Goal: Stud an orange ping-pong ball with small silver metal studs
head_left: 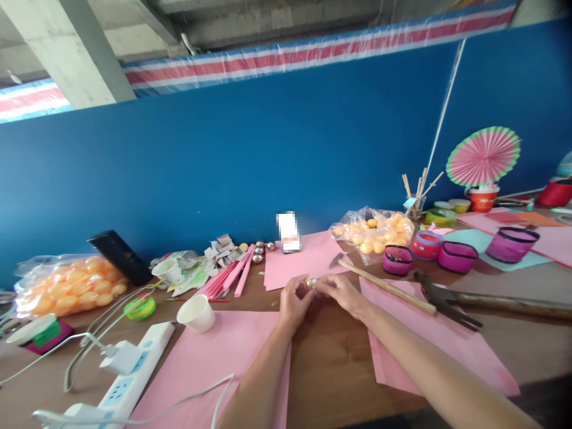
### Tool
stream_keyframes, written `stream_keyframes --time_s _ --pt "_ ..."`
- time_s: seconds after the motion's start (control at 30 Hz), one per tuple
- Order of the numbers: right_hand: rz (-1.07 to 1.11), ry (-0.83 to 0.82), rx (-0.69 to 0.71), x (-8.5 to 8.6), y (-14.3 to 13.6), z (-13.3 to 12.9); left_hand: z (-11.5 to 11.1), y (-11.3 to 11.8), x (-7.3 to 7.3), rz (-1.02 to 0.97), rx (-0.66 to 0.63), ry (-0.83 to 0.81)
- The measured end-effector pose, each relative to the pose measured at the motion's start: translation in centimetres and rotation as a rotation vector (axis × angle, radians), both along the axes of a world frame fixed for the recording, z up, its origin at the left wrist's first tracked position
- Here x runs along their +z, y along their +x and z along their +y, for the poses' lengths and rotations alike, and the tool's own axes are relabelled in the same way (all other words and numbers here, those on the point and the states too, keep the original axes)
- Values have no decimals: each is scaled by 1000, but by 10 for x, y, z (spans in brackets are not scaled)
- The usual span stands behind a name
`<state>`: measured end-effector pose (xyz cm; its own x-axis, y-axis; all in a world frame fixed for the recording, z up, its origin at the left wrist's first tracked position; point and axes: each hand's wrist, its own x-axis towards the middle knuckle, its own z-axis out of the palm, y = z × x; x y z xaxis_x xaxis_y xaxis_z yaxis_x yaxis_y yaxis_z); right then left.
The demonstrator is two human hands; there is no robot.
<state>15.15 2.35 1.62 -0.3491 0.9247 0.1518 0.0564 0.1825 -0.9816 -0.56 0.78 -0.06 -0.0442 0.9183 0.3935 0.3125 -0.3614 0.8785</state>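
Observation:
A small shiny metallic ball [311,283] is held between my two hands over the brown table [333,357]. My left hand [294,302] pinches it from the left with thumb and fingers. From the right, my right hand [340,292] has its thumb and fingertips pressed together at the ball's edge; whether they grip the ball or something small on it cannot be made out. Pink sheets lie around, one [295,265] just behind the hands. More shiny balls [258,258] sit beside pink strips [243,274].
A wooden-handled hammer [388,285] and a claw hammer [500,298] lie to the right, near purple containers [458,256]. Bagged orange balls [379,229] stand behind. On the left are a white cup [196,314], a power strip [134,381] with cables, and another bag of orange balls [74,283].

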Motion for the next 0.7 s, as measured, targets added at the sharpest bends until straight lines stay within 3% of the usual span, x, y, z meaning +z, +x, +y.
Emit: stream_keyframes --time_s 0.7 --pt "-5 -13 15 -2 0 1 -1 0 1 -24 -13 0"
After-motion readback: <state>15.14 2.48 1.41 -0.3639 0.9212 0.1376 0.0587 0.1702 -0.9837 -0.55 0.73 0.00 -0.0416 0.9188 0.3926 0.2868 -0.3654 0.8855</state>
